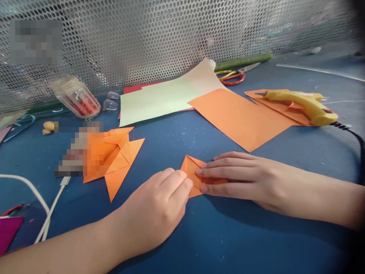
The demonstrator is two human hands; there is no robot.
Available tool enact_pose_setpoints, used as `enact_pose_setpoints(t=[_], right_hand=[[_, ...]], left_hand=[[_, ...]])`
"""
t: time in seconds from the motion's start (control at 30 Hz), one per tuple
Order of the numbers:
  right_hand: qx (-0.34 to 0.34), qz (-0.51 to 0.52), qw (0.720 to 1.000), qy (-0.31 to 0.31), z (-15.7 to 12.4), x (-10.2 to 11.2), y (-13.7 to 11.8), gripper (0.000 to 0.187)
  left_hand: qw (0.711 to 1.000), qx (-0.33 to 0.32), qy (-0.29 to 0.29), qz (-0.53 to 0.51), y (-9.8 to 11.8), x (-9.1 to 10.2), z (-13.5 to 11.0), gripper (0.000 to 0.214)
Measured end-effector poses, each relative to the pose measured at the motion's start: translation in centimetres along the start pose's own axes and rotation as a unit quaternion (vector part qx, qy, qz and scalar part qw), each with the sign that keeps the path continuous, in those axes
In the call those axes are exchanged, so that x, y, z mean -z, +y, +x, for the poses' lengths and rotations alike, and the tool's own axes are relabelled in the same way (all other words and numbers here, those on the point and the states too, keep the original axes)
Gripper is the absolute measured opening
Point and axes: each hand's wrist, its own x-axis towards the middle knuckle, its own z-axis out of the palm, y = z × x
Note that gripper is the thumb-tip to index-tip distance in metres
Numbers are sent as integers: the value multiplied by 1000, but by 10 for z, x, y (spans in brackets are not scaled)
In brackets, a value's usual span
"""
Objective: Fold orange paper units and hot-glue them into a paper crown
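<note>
A piece of folded orange paper [194, 166] lies on the blue tabletop between my hands, with crease lines and a pointed far corner showing. My left hand [164, 203] is closed, its curled fingers gripping the left edge of this paper. Flat across the right part rests my right hand [242, 177], fingers stretched out and pressing down, hiding much of the paper. To the left lie folded orange paper pieces [121, 158] with pointed tips, partly covered by a blurred patch.
Behind my hands lie a flat orange sheet [242, 118] and pale green paper [154, 102]. A yellow glue gun [302, 104] sits at the right, scissors [232, 78] at the back. A jar [78, 99] leans against the perforated metal panel [159, 38]. White cables [51, 209] cross at left.
</note>
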Motion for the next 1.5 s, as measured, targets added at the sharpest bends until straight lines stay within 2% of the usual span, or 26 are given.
enact_pose_setpoints(t=[0.2, 0.33, 0.47, 0.67, 0.87, 1.07, 1.23, 1.5], right_hand=[[14, -32, 999, -6, 0, -1, -2, 44], [23, -46, 999, -2, 0, -1, -2, 46], [21, -44, 999, -1, 0, -2, -1, 47], [21, -48, 999, 3, -2, -3, -1, 44], [21, -52, 998, 6, -2, -5, -2, 45], [30, -29, 998, 39, -2, -5, -2, 39], [27, -32, 999, 33, -3, -7, -1, 39], [23, -48, 998, 19, -5, -7, -1, 44]], left_hand=[[1000, 8, 2, -16, 0, 1, 1, 28], [999, 21, 23, -23, -4, -1, 2, 29], [1000, 20, 1, -10, -8, 0, 3, 30], [994, -38, -27, 100, -3, 8, 10, 33], [970, -109, -29, 214, 9, 12, 20, 26], [956, -143, -49, 252, 15, 15, 25, 19], [967, -121, -39, 221, 11, 12, 27, 22], [990, -71, -16, 118, -11, 7, 22, 36]])
